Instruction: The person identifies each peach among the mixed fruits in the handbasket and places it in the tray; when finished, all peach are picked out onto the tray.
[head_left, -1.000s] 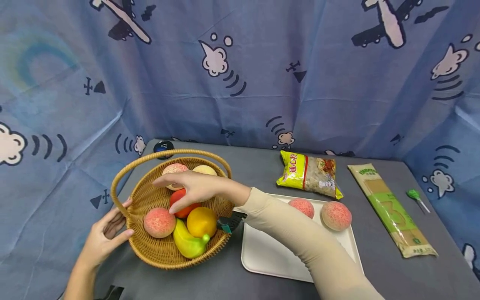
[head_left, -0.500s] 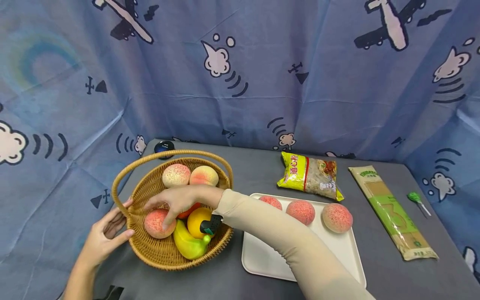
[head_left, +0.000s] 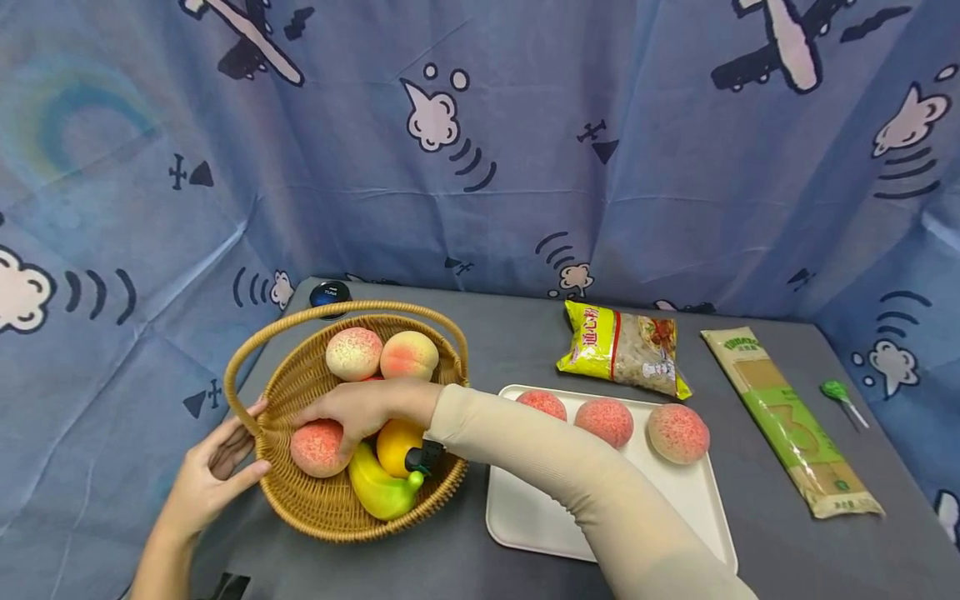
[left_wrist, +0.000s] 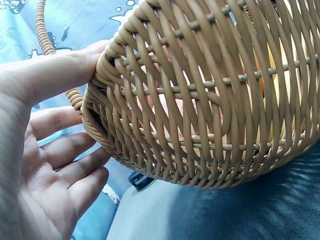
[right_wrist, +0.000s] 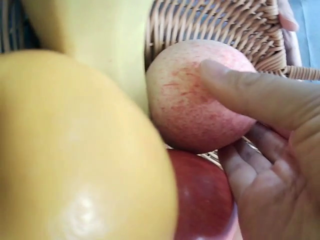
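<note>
In the head view the left hand (head_left: 202,483) holds the left edge of a wicker basket (head_left: 330,529); the left wrist view shows its thumb on the rim (left_wrist: 107,60) and the fingers beneath. Inside the basket the right hand (head_left: 367,408) grips a pink peach (head_left: 317,450), thumb on one side and fingers round the other, as the right wrist view shows with the peach (right_wrist: 195,95). Beside it lie a yellow banana (head_left: 381,487), an orange fruit (head_left: 397,442) and a red fruit (right_wrist: 202,195), mostly hidden from above. Two paler peaches (head_left: 354,354) rest at the back.
Right of the basket a white tray (head_left: 525,508) bears three pink peaches (head_left: 604,422). Behind it lies a yellow pasta bag (head_left: 626,348). Further right are a long green-and-tan noodle pack (head_left: 791,421) and a green lollipop (head_left: 834,389). A dark round tin (head_left: 330,293) stands behind the basket.
The right hand has moved down and toward the near side of the basket, from above the fruit onto the left peach, which it now grips. The left hand stays at the rim.
</note>
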